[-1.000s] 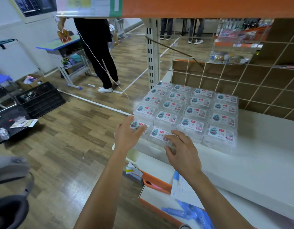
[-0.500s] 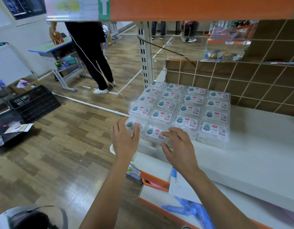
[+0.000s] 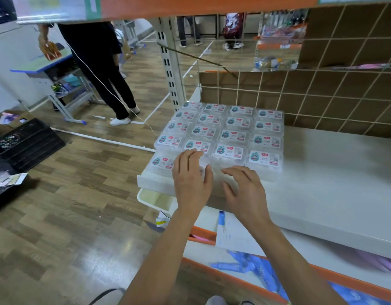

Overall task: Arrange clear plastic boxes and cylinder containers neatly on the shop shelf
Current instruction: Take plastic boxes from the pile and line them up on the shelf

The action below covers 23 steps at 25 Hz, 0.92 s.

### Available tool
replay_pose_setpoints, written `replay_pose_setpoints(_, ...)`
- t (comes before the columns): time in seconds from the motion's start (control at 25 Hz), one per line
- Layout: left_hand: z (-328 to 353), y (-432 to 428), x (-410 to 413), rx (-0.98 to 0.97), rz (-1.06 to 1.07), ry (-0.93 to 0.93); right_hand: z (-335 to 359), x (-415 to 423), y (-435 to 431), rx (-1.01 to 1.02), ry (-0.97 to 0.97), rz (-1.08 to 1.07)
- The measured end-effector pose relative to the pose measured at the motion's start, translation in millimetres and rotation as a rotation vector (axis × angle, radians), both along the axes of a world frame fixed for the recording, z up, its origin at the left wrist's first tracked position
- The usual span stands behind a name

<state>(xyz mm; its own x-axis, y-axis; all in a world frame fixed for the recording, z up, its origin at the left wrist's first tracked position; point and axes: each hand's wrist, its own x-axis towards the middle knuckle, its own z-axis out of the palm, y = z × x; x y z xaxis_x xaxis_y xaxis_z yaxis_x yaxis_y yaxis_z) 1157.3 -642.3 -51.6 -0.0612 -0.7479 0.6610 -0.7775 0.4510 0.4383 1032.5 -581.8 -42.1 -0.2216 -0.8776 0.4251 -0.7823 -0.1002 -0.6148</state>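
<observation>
Probably light, stiff and slick, the clear plastic boxes (image 3: 232,137) sit gridded at the white shelf's (image 3: 322,172) left end, best pushed by their front walls, where the left hand (image 3: 191,175) rests flat on one and the right hand (image 3: 245,192) hangs loosely spread, gripping nothing.

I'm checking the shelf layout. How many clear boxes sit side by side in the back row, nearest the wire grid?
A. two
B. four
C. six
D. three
B: four labelled lids run across the back row of the clear boxes on the shelf, just in front of the wire grid.
</observation>
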Motion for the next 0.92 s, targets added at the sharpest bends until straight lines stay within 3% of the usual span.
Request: replay_pose_setpoints(0.92,19.7,116.7,-135.1,0.046,-0.222,-0.070,16.0,-120.5,115.1,0.010,0.024,-0.057)
